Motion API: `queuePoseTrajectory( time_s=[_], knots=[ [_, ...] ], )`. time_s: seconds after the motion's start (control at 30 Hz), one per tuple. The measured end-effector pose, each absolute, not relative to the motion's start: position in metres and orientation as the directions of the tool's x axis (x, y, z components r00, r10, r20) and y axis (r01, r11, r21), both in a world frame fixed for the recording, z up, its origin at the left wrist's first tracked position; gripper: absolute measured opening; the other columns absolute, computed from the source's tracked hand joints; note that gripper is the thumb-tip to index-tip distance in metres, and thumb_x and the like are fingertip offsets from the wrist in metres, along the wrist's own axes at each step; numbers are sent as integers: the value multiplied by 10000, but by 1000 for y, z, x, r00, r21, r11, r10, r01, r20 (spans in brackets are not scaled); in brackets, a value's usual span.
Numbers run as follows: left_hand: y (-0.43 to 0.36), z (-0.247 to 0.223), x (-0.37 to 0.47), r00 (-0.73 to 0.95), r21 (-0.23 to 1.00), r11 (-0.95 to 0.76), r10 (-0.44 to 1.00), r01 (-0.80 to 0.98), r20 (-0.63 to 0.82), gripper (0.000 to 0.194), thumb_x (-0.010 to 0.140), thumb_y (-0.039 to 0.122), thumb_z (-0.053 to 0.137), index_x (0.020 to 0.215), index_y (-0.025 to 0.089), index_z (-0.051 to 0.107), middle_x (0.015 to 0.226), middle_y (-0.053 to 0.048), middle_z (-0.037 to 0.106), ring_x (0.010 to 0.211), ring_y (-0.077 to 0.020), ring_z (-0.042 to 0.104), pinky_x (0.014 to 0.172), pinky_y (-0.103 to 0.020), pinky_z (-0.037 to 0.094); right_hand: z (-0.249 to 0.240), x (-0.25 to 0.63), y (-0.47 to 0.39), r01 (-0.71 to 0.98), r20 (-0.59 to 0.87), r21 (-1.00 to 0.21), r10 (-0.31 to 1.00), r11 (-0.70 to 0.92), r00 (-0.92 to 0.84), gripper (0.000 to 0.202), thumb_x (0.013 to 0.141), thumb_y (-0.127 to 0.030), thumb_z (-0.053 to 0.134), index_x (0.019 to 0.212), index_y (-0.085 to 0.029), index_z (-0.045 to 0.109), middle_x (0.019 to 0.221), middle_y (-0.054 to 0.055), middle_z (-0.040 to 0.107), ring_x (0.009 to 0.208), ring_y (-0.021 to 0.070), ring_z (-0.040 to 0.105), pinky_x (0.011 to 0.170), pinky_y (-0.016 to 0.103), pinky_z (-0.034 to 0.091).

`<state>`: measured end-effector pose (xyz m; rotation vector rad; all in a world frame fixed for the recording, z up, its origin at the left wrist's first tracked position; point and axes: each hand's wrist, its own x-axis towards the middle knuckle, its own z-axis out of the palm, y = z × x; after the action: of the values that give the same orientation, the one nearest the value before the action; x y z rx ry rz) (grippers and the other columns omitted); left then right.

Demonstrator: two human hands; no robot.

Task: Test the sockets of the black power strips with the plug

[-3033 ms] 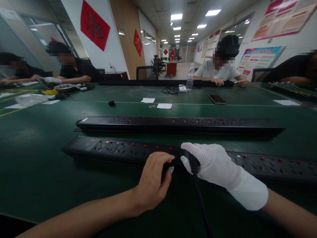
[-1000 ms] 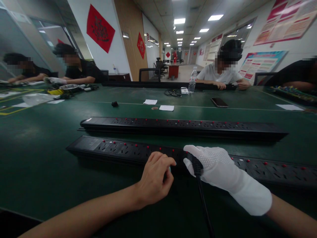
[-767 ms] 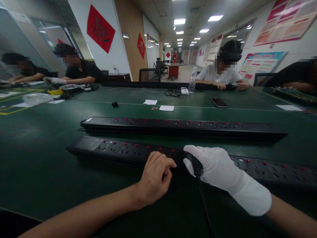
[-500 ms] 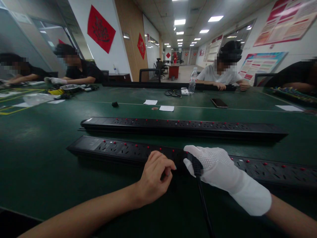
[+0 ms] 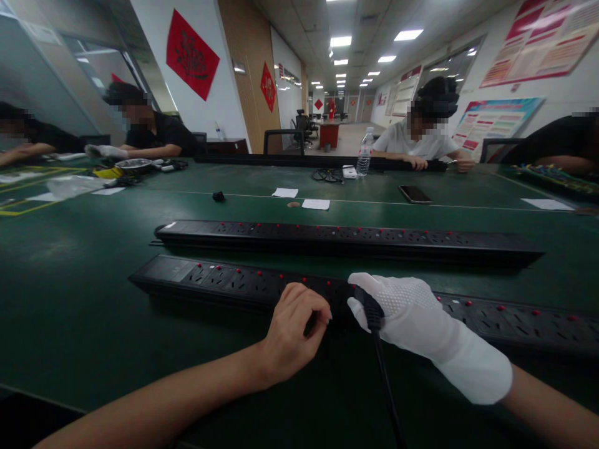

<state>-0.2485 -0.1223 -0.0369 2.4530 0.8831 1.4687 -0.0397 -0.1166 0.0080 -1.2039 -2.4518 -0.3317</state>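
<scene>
My right hand [image 5: 397,305], in a white dotted glove, is closed round a black power plug [image 5: 373,310]; its thick cord runs down toward me. The plug is over the socket face of the near black power strip [image 5: 224,282], which has red lights along its top edge. The plug's front end is hidden, so whether it sits fully in a socket I cannot tell. Bare and curled, my left hand [image 5: 297,333] is just in front of the same strip, thumb and forefinger tips together with nothing visible between them.
A second power strip [image 5: 346,240] lies parallel behind the near one. Farther back on the green table [image 5: 79,262] are a small black part [image 5: 218,196], paper slips [image 5: 316,204], a phone [image 5: 414,194] and a water bottle [image 5: 364,153]. Several co-workers sit around the table.
My left thumb and forefinger tips have drawn together into a ring. The right hand and plug have hardly moved.
</scene>
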Motion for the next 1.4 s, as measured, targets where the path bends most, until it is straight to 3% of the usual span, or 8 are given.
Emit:
queuePoseTrajectory(
  time_s=[0.6,1.07,1.27,1.4],
  knots=[
    [-119,-37,-248,340,413,-819,550,399,763,135,785,53,532,789,187,515,742,29,605,668,-101,511,700,-292,396,9,-40,-116,795,438,38,705,606,-558,268,846,-340,451,1033,-178,553,786,43,665,671,144,617,600,237,420],
    [-119,-33,-250,442,261,-845,479,467,758,150,778,58,492,895,149,514,832,-38,557,782,-138,506,693,-300,437,10,-42,-116,803,408,13,730,596,-548,264,857,-352,430,1031,-188,543,766,34,641,672,142,596,601,236,402],
    [-119,-31,-252,465,268,-844,491,465,737,146,780,67,483,902,141,513,837,-45,561,775,-141,502,679,-297,435,11,-41,-117,797,358,-36,752,603,-553,209,863,-351,416,931,-204,547,716,14,605,623,129,559,565,234,375],
    [-121,-29,-252,459,270,-832,505,485,731,157,797,84,450,919,143,529,867,-59,560,810,-148,511,691,-293,451,11,-40,-113,775,376,-183,771,605,-514,174,869,-319,420,934,-211,539,718,3,609,616,109,557,580,218,399]
  ],
)
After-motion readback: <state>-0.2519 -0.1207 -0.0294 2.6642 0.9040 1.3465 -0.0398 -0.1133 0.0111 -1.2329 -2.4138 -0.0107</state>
